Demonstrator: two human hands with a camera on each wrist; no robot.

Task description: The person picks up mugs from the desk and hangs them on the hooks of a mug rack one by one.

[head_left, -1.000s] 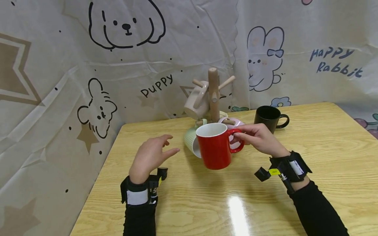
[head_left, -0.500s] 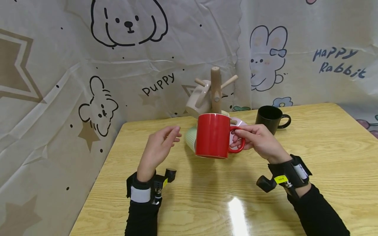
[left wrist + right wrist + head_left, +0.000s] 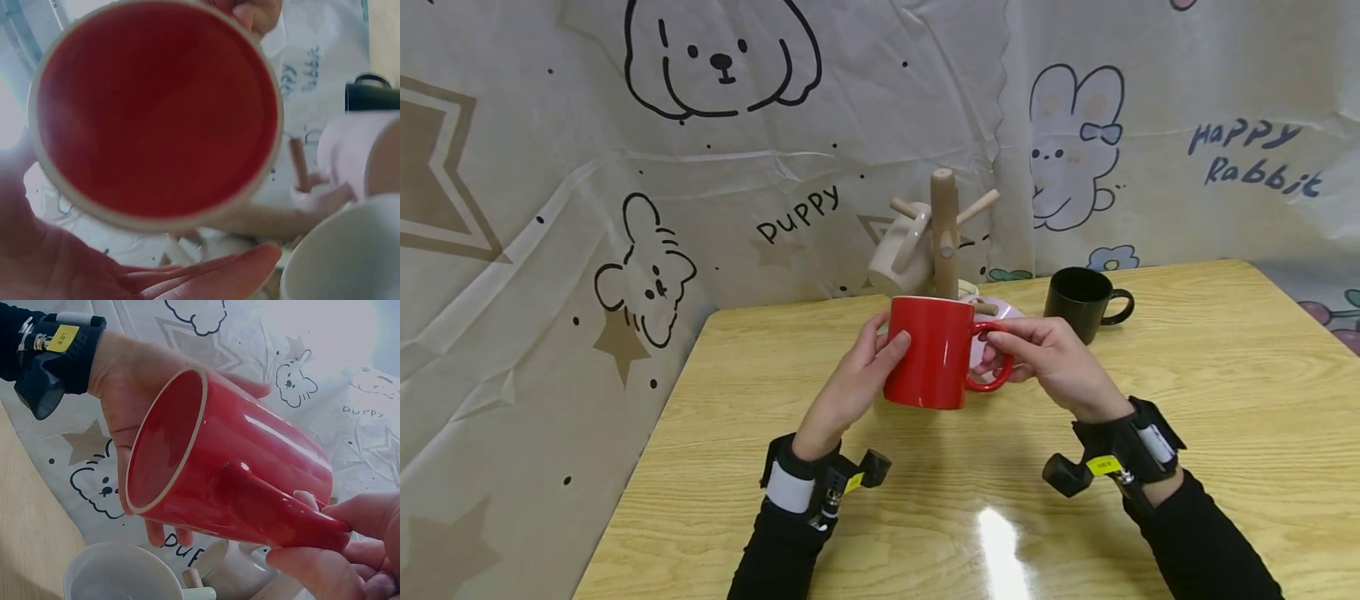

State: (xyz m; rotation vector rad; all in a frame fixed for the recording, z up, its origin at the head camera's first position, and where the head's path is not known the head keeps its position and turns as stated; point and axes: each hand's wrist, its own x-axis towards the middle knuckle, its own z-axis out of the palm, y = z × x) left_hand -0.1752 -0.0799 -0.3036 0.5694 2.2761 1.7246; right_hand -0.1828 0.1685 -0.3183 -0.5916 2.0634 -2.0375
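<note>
A red mug is held up over the table, its base tipped toward me. My right hand pinches its handle between thumb and fingers. My left hand is at the mug's left side, thumb overlapping the front and fingers behind it. In the left wrist view, the left fingers stretch out fairly straight beside the mug's base. Behind the mug stands a wooden mug tree with a cream mug hanging on it. A pale green mug is mostly hidden behind the red one in the head view.
A black mug stands at the back right of the wooden table. A pink mug is low on the mug tree's right side. A printed cloth hangs behind the table.
My left hand has moved right and up to the red mug's side. The mug has been raised and tipped so its base faces me more. My right hand keeps its hold on the handle.
</note>
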